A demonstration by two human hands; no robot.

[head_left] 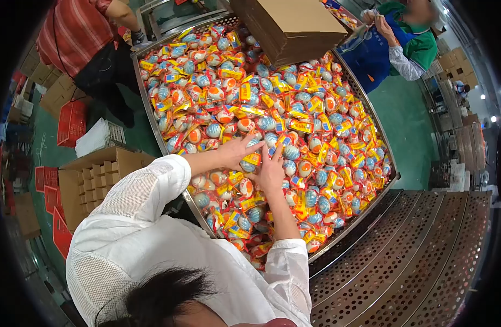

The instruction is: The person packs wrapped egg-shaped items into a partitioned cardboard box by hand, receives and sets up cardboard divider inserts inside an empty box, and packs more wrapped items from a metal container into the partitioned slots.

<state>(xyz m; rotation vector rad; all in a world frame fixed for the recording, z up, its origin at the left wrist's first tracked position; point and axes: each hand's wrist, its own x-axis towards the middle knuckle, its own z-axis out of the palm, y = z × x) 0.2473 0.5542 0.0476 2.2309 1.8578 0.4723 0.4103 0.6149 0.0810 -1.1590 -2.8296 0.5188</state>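
A wide metal tray [154,121] is spreading beneath and all around the fingers, its raised rim enclosing a deep heap of wrapped balls [302,124]. To the right of the fingers and nearer the wearer, a dark metal surface [403,245] is showing rows of round perforations. Beyond the fingertips, a squared mass of brown cardboard [294,24] is sitting over the tray's far side. Well to the left of the fingers, an open carton [68,191] is showing a grid of cardboard dividers, with red crates [72,124] standing around it on a smooth green floor [408,131]. Farther off, a person in a reddish striped top [79,35] is standing on the left, and a person in a blue apron [373,49] is raising both hands on the right. The balls are shining under clear, crinkled film with red and yellow printing; some are showing pale blue stripes, others orange patches on white. The left hand [234,153] is reaching across them with its fingers loosely spread, while the right hand [270,171] is extending partly parted fingers. Both are touching balls near the middle of the heap; whether either is gripping one is impossible to tell.
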